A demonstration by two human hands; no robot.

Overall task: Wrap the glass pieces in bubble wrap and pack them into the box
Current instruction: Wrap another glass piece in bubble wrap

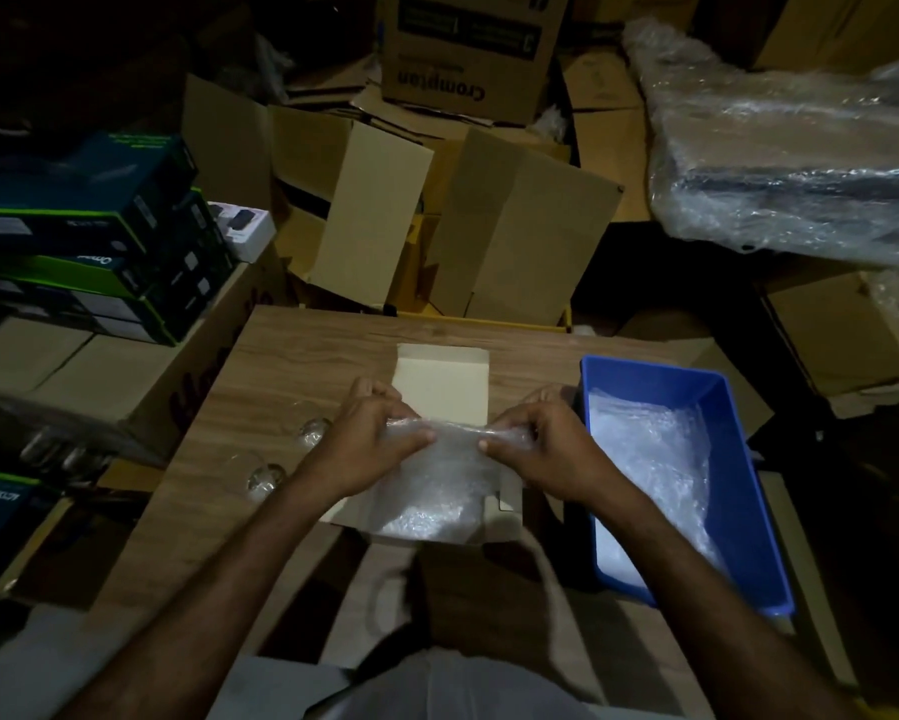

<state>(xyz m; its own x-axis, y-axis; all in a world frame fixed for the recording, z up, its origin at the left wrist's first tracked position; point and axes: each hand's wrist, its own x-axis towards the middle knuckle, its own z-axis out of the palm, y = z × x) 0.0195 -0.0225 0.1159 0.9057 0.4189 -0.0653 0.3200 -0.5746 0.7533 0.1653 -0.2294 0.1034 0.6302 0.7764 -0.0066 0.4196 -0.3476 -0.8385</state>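
Note:
A small pale cardboard box (439,379) lies open on the wooden table (291,356). Over it I hold a sheet of bubble wrap (426,491), rolled at its top edge; what is inside the roll is hidden. My left hand (379,439) pinches the roll's left end and my right hand (535,444) pinches its right end. The loose part of the sheet hangs toward me over the box's near flap. Two clear glass pieces lie on the table to the left, one (313,431) farther from me and one (266,480) nearer.
A blue plastic bin (738,459) holding more bubble wrap stands at the table's right. Stacked dark product boxes (99,241) sit left, open cardboard cartons (437,215) crowd behind the table, and a plastic-wrapped bundle (790,163) lies at the far right.

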